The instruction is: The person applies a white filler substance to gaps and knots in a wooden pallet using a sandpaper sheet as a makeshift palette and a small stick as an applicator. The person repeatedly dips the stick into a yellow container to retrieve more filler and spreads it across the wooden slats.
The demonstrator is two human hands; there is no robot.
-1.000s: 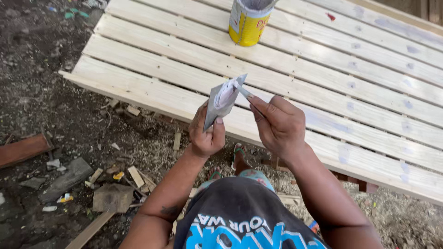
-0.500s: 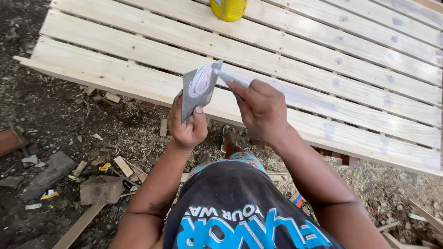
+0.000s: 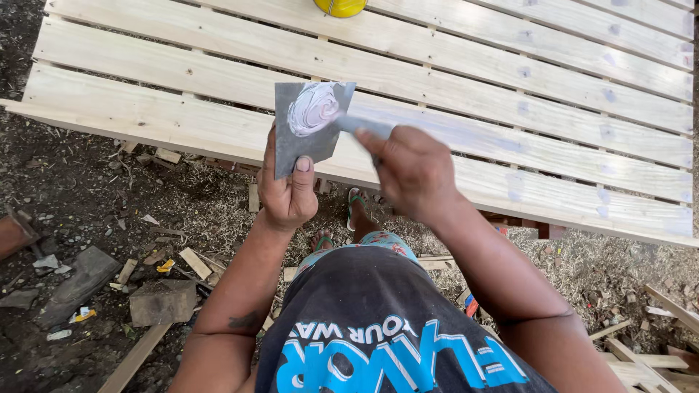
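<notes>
Both hands raised: left hand (image 3: 287,193) fingers pinch grey card (image 3: 306,127), right hand (image 3: 411,171) fingers grip scraper (image 3: 362,126).

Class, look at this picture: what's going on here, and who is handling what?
A person stands at a slatted wooden platform. The left hand holds up a flat grey plate carrying a blob of pale putty. The right hand holds a narrow blade whose tip meets the putty. A yellow can sits on the far slats. Wood scraps litter the ground.

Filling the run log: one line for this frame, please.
left hand: holds grey plate with pale putty | right hand: holds scraper, tip at putty | below: slatted wood panel
</notes>
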